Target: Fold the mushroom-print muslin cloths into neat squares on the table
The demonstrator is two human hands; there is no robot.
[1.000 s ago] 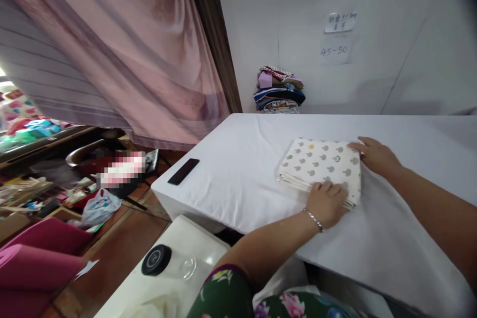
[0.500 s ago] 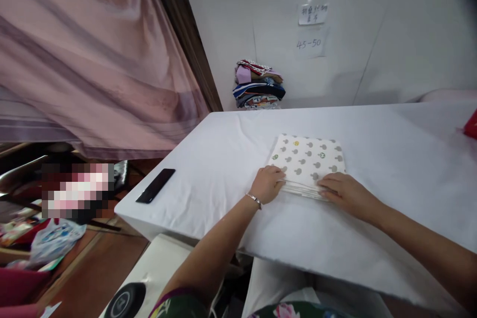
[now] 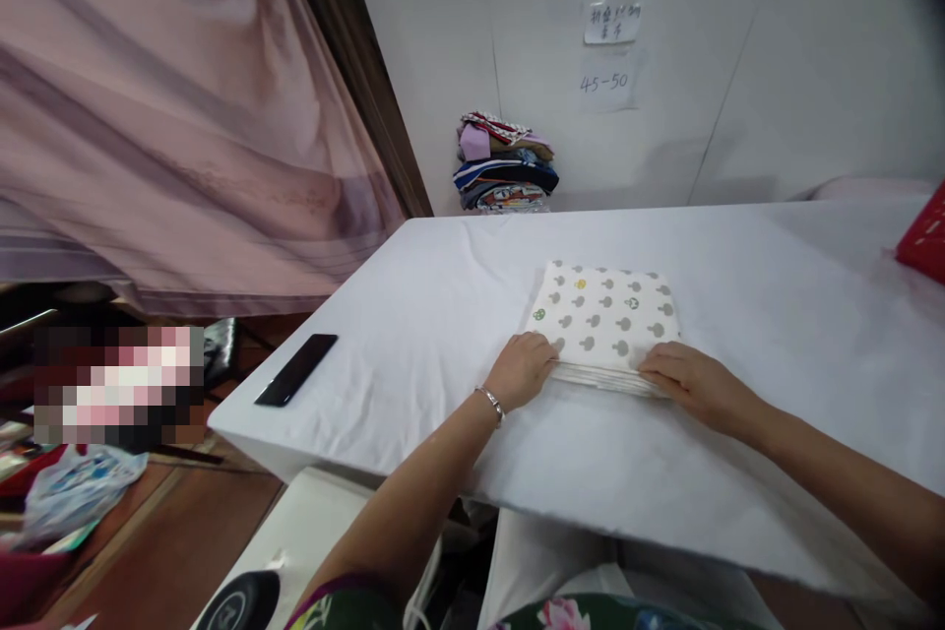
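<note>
A folded white cloth (image 3: pixel 606 307) with grey tree-like prints and a few green and yellow ones lies flat on the white-covered table (image 3: pixel 413 335). Its stacked layers show along the near edge. At the near left corner my left hand (image 3: pixel 521 370), with a bracelet at the wrist, has its fingers closed over the edge. My right hand (image 3: pixel 695 382) pinches the near right corner between thumb and fingers. Both sets of fingertips are partly hidden against the cloth.
A black phone (image 3: pixel 296 369) lies near the table's left edge. Folded clothes (image 3: pixel 506 162) are piled against the wall at the back. Something red (image 3: pixel 924 241) stands at the far right. Pink curtain (image 3: pixel 221 118) hangs on the left, above a plastic bag (image 3: pixel 81 492).
My right hand has slid right along the cloth's near edge to its corner. That edge now looks straighter. My left hand stays at its corner, and the view has turned slightly right.
</note>
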